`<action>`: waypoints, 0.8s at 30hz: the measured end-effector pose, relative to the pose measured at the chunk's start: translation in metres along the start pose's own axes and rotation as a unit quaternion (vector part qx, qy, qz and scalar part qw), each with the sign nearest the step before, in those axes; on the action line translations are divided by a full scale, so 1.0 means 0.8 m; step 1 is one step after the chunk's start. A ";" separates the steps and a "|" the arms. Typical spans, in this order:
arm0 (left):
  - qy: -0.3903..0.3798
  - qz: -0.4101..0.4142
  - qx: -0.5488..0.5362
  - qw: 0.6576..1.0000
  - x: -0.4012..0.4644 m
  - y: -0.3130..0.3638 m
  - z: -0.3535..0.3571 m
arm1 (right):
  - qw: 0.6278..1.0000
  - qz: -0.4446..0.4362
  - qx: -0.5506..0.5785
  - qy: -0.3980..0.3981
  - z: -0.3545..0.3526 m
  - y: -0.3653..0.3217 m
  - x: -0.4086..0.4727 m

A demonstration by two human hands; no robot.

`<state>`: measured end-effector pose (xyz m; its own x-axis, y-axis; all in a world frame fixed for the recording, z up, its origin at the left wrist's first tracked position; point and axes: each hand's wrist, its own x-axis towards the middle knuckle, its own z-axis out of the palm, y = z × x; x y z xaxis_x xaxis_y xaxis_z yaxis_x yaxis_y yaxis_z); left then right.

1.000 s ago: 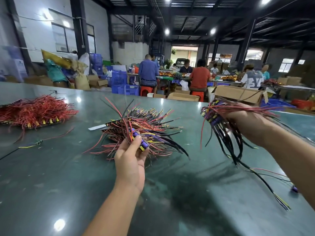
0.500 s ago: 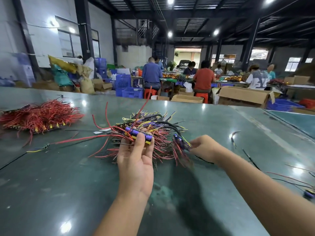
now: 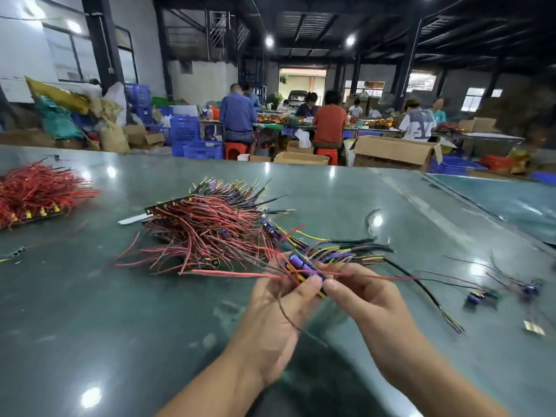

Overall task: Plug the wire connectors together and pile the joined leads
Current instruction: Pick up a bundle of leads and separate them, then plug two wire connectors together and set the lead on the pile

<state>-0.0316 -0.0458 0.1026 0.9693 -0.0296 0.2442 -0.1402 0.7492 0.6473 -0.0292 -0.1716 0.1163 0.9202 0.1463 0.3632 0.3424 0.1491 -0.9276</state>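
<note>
Our left hand (image 3: 270,323) grips a purple connector (image 3: 304,267) between thumb and curled fingers, red leads trailing from it to both sides, and our right hand (image 3: 370,302) pinches the same connector's near end — the two thumbs almost touch. Just beyond the left hand lies the pile of joined leads (image 3: 210,230) on the green table (image 3: 90,326). Right of the right hand lie loose leads (image 3: 511,288); far left — a red wire heap (image 3: 39,191).

body: two bare forearms | hands (image 3: 304,305): bare, ungloved | sleeves: out of view
</note>
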 end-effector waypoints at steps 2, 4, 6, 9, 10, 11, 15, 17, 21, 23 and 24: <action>-0.022 0.032 0.110 0.993 0.004 -0.003 -0.008 | 1.000 -0.011 -0.008 -0.005 -0.007 0.006 -0.001; -0.040 0.067 0.221 0.972 0.010 -0.002 -0.013 | 1.000 -0.010 -0.007 -0.002 -0.012 0.010 0.001; -0.047 0.072 0.270 0.959 0.014 0.000 -0.016 | 1.000 -0.006 0.013 0.006 -0.014 0.014 0.003; -0.069 0.075 0.281 0.954 0.014 0.003 -0.021 | 0.999 0.006 0.038 0.025 -0.016 0.020 0.002; -0.070 0.079 0.288 0.952 0.015 0.005 -0.023 | 0.998 0.015 0.056 0.037 -0.017 0.022 0.002; -0.065 0.087 0.300 0.948 0.016 0.008 -0.024 | 0.995 0.024 0.079 0.052 -0.019 0.022 0.003; -0.011 0.109 0.312 0.944 0.021 0.020 -0.030 | 0.975 0.041 0.196 0.101 -0.035 0.013 0.008; 0.023 0.114 0.300 0.947 0.023 0.025 -0.031 | 0.962 0.050 0.247 0.110 -0.042 0.008 0.010; 0.046 0.073 0.210 0.974 0.023 0.036 -0.034 | 0.937 0.088 0.312 0.130 -0.046 0.007 0.014; 0.025 0.049 0.173 0.983 0.023 0.042 -0.039 | 0.927 0.099 0.334 0.141 -0.046 0.007 0.016; 0.022 0.040 0.173 0.984 0.024 0.045 -0.041 | 0.924 0.101 0.339 0.145 -0.046 0.008 0.017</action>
<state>-0.0111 0.0025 0.1068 0.9589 0.0556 0.2781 -0.2701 0.4782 0.8357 -0.0079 -0.2045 0.1121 0.9981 -0.0147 0.0592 0.0507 0.7400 -0.6707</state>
